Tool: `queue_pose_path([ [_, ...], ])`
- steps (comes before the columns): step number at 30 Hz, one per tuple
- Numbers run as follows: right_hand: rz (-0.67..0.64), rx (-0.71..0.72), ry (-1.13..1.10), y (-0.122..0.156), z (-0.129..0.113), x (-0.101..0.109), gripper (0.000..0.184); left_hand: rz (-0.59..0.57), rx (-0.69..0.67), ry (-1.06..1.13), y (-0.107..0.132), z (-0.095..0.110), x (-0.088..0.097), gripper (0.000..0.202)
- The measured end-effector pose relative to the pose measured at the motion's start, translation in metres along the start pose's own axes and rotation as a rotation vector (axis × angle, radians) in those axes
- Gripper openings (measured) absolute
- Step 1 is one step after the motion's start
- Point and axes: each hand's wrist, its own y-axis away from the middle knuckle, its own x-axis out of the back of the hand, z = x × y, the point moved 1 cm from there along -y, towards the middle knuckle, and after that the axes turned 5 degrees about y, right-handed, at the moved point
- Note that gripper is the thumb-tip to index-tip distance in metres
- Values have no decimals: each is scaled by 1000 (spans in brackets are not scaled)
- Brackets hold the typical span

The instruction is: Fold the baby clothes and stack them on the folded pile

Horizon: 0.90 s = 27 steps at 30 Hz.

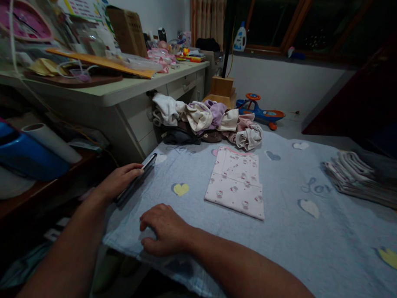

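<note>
My left hand (119, 181) lies at the left edge of the bed, its fingers wrapped over a dark flat phone-like object (139, 177). My right hand (163, 230) rests palm down on the light blue blanket (280, 239) near the front edge, fingers curled slightly and holding nothing. A folded pink-and-white patterned garment (236, 183) lies flat on the blanket ahead of my right hand. Behind it sits a heap of unfolded clothes (209, 121) in white, lilac and pink.
A stack of folded clothes (357, 176) sits at the right edge of the bed. A cluttered desk (122, 92) with drawers stands to the left. A toy ride-on car (260, 110) and wooden boxes (222, 91) stand on the floor by the far wall.
</note>
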Motion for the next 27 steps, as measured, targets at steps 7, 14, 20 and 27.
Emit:
queue_pose_path([
  [7,-13,18,7,0,-2,2,23,-71,36,83,-2,-2,0,58],
  [14,-8,17,-25,2,-1,1,22,-100,51,110,-6,-7,-1,62],
  [20,-10,16,-32,1,0,0,22,-106,56,116,-8,-8,-2,61],
  [27,3,28,-3,1,-1,0,24,-79,61,85,-4,-2,-2,61],
])
